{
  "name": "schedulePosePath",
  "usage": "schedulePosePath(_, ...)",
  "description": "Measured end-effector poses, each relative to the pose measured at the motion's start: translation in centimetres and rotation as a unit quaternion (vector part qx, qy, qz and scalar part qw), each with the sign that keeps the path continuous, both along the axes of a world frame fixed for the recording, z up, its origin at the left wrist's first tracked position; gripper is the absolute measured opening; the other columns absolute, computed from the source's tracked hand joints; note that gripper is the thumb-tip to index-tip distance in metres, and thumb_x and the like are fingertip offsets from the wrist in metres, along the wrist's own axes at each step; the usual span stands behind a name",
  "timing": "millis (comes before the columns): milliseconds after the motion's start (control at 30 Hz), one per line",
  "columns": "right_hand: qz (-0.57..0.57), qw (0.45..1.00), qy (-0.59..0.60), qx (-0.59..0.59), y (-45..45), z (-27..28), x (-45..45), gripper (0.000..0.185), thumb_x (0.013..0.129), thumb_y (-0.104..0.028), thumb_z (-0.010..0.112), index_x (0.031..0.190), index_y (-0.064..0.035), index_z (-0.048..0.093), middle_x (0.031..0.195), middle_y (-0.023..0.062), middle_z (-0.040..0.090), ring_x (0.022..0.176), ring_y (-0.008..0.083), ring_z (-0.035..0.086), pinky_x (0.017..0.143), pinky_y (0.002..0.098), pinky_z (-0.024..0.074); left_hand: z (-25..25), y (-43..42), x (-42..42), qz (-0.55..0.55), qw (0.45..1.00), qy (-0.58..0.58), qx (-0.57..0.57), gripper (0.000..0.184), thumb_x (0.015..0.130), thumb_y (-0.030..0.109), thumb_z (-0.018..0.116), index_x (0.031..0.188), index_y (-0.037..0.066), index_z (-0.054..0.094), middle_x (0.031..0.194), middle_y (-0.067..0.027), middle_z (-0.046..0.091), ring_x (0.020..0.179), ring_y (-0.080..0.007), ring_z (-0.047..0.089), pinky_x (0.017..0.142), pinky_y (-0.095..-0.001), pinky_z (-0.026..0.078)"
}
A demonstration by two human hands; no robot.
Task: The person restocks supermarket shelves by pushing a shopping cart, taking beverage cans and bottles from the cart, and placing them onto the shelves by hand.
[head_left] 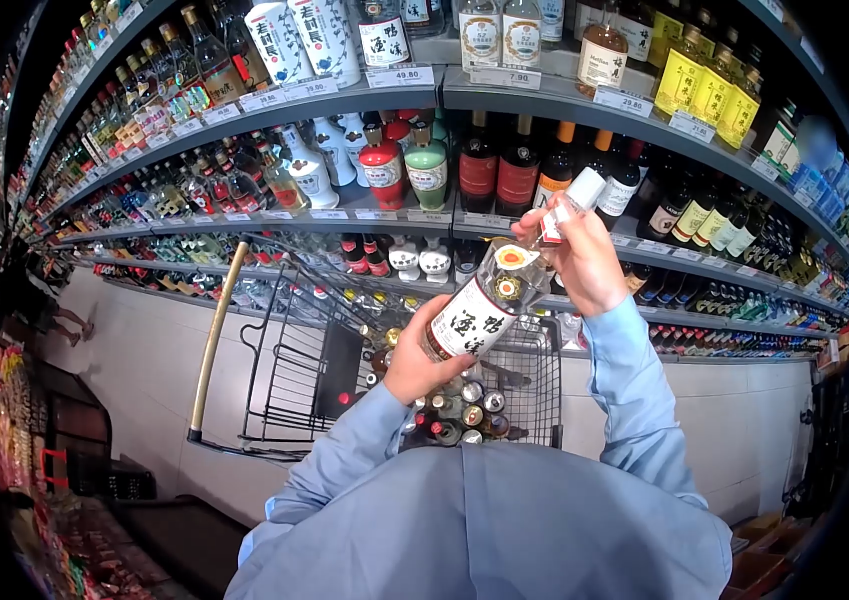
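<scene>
A large clear liquor bottle (pixel 476 316) with a white label and dark characters is held tilted in front of me, its white cap (pixel 584 188) pointing up and right. My left hand (pixel 416 360) is closed round its lower part. My right hand (pixel 589 262) is closed at the neck, just under the cap, where a small red and white tag (pixel 550 228) shows between the fingers. Beneath the bottle is a black wire shopping cart (pixel 552 368) with several bottles and cans (pixel 472 414) in it.
Curved shelves (pixel 354 98) packed with liquor and wine bottles rise ahead, with price tags along their edges. The cart's gold-coloured handle (pixel 217 340) extends to the left. Pale floor tiles (pixel 154 390) lie around it. A person's legs (pixel 69 320) show at far left.
</scene>
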State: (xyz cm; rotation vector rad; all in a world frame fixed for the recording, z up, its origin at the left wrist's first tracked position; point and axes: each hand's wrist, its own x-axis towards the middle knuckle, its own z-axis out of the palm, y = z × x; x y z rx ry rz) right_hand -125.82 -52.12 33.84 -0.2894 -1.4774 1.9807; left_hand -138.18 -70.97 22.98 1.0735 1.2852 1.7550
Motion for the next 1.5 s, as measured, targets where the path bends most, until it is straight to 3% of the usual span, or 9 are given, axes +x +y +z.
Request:
schedulePosePath(433, 0.036, 0.970, -0.088, 0.224, -1.4, 10.4, -4.8, 0.028, 0.085, -0.033, 0.058, 0.096, -0.0097, 0.047, 0.101, 0.0082, 0.059, 0.087, 0.0131, 0.056, 0.074, 0.0258, 0.0448, 4.5, 3.5, -8.7, -0.039, 0.991, 0.072, 0.101, 0.087, 0.060, 0.008, 0.080, 0.131, -0.001, 0.029, 0.124, -0.0134, 0.046, 0.115, -0.0197, 0.045, 0.097, -0.0331, 0.036)
schedulePosePath(633, 0.007, 0.876, -0.061, 0.479, 0.4, 19.4, -9.9, 0.037, 0.084, -0.038, 0.058, 0.103, -0.0081, 0.049, 0.104, 0.0077, 0.059, 0.098, 0.0158, 0.056, 0.084, 0.0330, 0.0460, 10.7, 11.2, -13.6, 0.005, 0.968, 0.155, 0.198, 0.090, 0.058, 0.014, 0.080, 0.131, 0.002, 0.029, 0.123, -0.0118, 0.044, 0.115, -0.0196, 0.043, 0.097, -0.0345, 0.036)
schedulePosePath(733, -0.050, 0.842, -0.160, 0.513, -0.3, 24.0, -12.0, 0.018, 0.084, -0.014, 0.058, 0.099, -0.0039, 0.052, 0.093, 0.0065, 0.058, 0.086, 0.0138, 0.054, 0.078, 0.0273, 0.0444, 13.4, 15.5, -17.0, 0.080, 0.948, 0.247, 0.184, 0.082, 0.059, 0.018, 0.079, 0.128, 0.002, 0.037, 0.120, -0.0144, 0.048, 0.113, -0.0236, 0.046, 0.095, -0.0348, 0.037)
schedulePosePath(800, 0.025, 0.832, -0.045, 0.552, 1.2, 24.5, -13.7, 0.012, 0.086, -0.013, 0.057, 0.084, -0.0078, 0.046, 0.078, -0.0021, 0.048, 0.075, 0.0058, 0.048, 0.069, 0.0225, 0.0429, 16.2, 16.5, -17.9, 0.115, 0.935, 0.301, 0.149, 0.079, 0.059, 0.020, 0.079, 0.126, 0.003, 0.041, 0.119, -0.0152, 0.051, 0.112, -0.0251, 0.048, 0.094, -0.0344, 0.038)
schedulePosePath(933, 0.015, 0.827, 0.033, 0.561, 3.4, 24.5, -15.8, 0.017, 0.084, -0.005, 0.057, 0.082, -0.0090, 0.042, 0.074, -0.0020, 0.043, 0.072, 0.0081, 0.047, 0.069, 0.0242, 0.0430, 17.9, 19.6, -19.8, 0.274, 0.840, 0.429, 0.188, 0.074, 0.063, 0.021, 0.078, 0.126, 0.002, 0.043, 0.119, -0.0169, 0.051, 0.111, -0.0308, 0.048, 0.094, -0.0373, 0.038)
schedulePosePath(1067, 0.025, 0.820, 0.047, 0.569, 6.2, 25.3, -17.8, 0.008, 0.086, -0.002, 0.051, 0.091, -0.0056, 0.046, 0.076, 0.0019, 0.049, 0.072, 0.0097, 0.051, 0.069, 0.0256, 0.0453, 18.7, 21.7, -20.4, 0.284, 0.868, 0.387, 0.129, 0.073, 0.065, 0.029, 0.076, 0.125, 0.002, 0.044, 0.117, -0.0158, 0.053, 0.109, -0.0295, 0.049, 0.092, -0.0360, 0.039)
schedulePosePath(1167, -0.053, 0.810, -0.018, 0.584, 8.7, 25.1, -19.6, 0.032, 0.083, -0.019, 0.063, 0.105, -0.0006, 0.051, 0.098, 0.0074, 0.061, 0.091, 0.0131, 0.058, 0.084, 0.0285, 0.0454, 18.6, 23.1, -21.1, 0.343, 0.829, 0.427, 0.112, 0.073, 0.064, 0.031, 0.076, 0.124, 0.004, 0.045, 0.113, -0.0140, 0.056, 0.105, -0.0290, 0.051, 0.090, -0.0368, 0.040)
schedulePosePath(1267, -0.050, 0.806, -0.040, 0.588, 8.8, 24.6, -19.9, 0.033, 0.085, -0.025, 0.060, 0.108, -0.0047, 0.049, 0.105, 0.0079, 0.059, 0.100, 0.0154, 0.056, 0.088, 0.0305, 0.0444, 18.5, 23.3, -21.1, 0.354, 0.830, 0.416, 0.118, 0.061, 0.065, 0.028, 0.076, 0.115, 0.003, 0.050, 0.107, -0.0137, 0.058, 0.101, -0.0295, 0.052, 0.087, -0.0365, 0.041)
schedulePosePath(1500, -0.037, 0.813, -0.076, 0.576, 10.6, 23.7, -20.9, 0.034, 0.083, -0.019, 0.062, 0.110, -0.0038, 0.049, 0.106, 0.0081, 0.060, 0.098, 0.0138, 0.056, 0.089, 0.0299, 0.0434, 17.1, 24.1, -20.7, 0.393, 0.810, 0.423, 0.107, 0.067, 0.061, 0.021, 0.076, 0.119, 0.007, 0.047, 0.109, -0.0107, 0.053, 0.104, -0.0288, 0.048, 0.089, -0.0379, 0.039)
